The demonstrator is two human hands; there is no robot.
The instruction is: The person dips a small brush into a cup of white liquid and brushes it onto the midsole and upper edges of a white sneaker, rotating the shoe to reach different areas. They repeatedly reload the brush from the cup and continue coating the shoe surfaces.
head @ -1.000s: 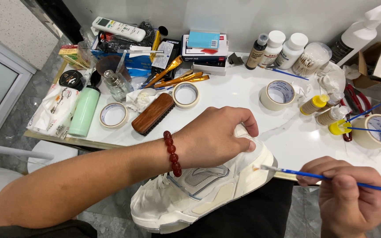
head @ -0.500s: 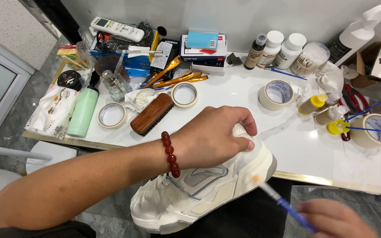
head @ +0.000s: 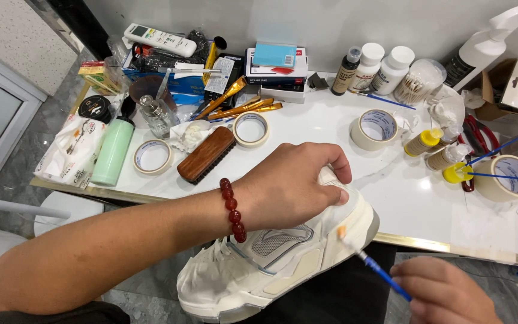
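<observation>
Since a moment ago, the right hand (head: 445,294) has brought its brush (head: 370,263) tip against the sneaker (head: 277,264). Its fingers (head: 418,273) pinch the blue handle. Left hand (head: 289,186) fingers curl tightly over the sneaker's heel.

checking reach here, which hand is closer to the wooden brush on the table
Left. The left hand grips the white sneaker just below-right of the wooden brush; the right hand holds a blue paintbrush, far off.

Four tape rolls (head: 153,156), three capped bottles (head: 367,67) at the back, one wooden brush (head: 206,154), one white shoe (head: 271,258).
</observation>
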